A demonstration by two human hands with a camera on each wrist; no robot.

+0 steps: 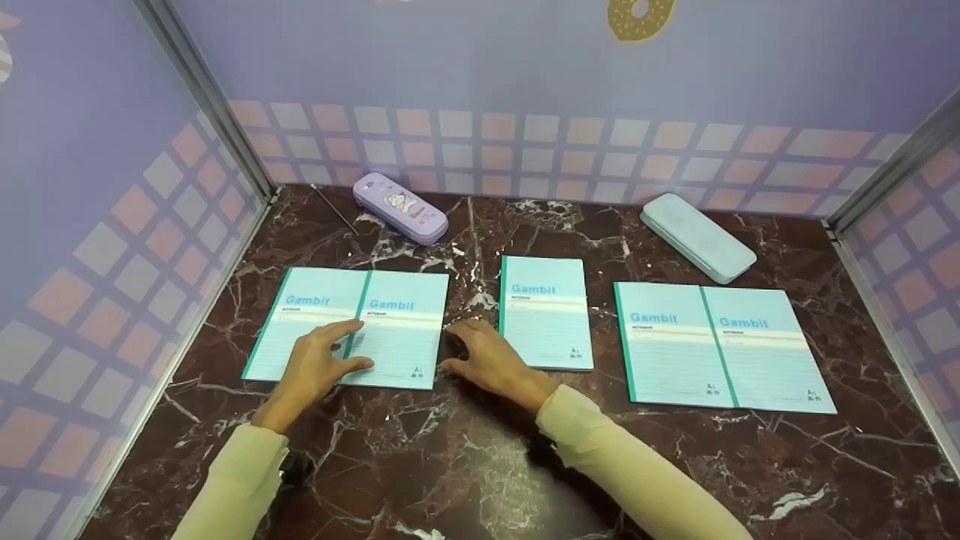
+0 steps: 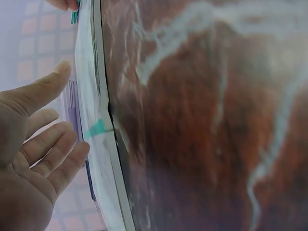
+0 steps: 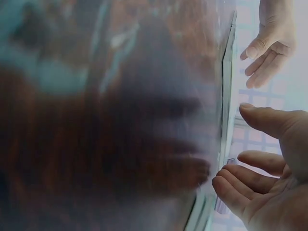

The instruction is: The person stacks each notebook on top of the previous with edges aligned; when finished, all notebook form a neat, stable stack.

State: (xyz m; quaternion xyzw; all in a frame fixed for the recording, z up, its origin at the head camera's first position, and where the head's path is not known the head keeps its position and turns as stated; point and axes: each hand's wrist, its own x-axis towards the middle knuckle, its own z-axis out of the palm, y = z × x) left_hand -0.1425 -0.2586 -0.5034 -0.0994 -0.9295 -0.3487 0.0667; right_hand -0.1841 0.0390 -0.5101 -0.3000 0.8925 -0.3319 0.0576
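Currently, two bare hands reach in from the front edge of a dark red-brown marbled surface. The left hand is over a pair of pale blue, green-spined paper notebooks, side by side near the surface's left edge. Its fingers curve loosely, slightly spread, thumb apart, pinching nothing; whether they touch the covers is unclear. The right hand is just right of that pair, beside a single matching pale blue notebook around the middle. Its fingers bend gently, close together, thumb apart, gripping nothing.

Towards the right edge lies another pair of such notebooks. Along the back edge, a thin dark stick lies near the left corner, next to a rounded lavender case; a rounded pale mint case sits towards the right corner.
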